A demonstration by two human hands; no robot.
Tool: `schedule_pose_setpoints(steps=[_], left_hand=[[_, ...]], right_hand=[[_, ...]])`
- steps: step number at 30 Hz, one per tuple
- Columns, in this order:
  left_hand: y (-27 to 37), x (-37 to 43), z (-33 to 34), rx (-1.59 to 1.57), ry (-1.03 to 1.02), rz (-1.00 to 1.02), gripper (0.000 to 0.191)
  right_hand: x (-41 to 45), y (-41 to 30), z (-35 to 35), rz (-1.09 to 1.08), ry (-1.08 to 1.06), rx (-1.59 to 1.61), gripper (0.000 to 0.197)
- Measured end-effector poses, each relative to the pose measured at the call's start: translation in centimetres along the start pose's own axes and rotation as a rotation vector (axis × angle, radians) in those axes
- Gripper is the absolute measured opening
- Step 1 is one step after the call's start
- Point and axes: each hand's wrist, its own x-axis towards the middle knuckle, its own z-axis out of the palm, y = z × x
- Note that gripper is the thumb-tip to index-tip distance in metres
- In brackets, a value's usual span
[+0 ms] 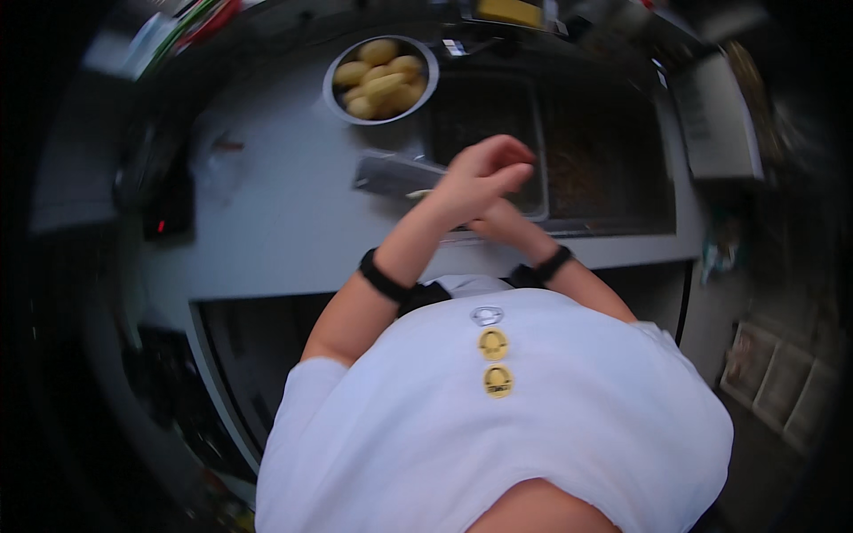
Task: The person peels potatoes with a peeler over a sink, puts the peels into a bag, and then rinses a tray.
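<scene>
My left hand reaches across in front of me over the sink's near edge, its wrist crossing above my right hand. Its fingers curl, the thumb stands apart from them, and nothing shows between. Beneath, my right hand is partly covered by the left wrist, so its fingers and any grip are hidden. A grey, flat-sided, box-like object lies on the counter beside my left wrist; blur hides what it is. At its near end a small pale piece shows. Behind stands a metal bowl of peeled potatoes.
A white countertop extends left, with a clear plastic bag on it. A dark device with a red light sits at the left edge. Right of the bowl is a sink with scraps. A white box stands far right.
</scene>
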Motion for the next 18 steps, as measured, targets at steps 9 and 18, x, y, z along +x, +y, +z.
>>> schedule_pose_setpoints(steps=[9, 18], left_hand=[[-0.1, -4.8, -8.3, -0.234, 0.415, 0.019, 0.024], [-0.6, -6.7, -10.2, -0.328, 0.520, -0.053, 0.022]], right_hand=[[7.9, -5.6, 9.8, -0.008, 0.212, -0.280, 0.013], [9.0, -7.1, 13.0, 0.033, 0.248, -0.392, 0.014]])
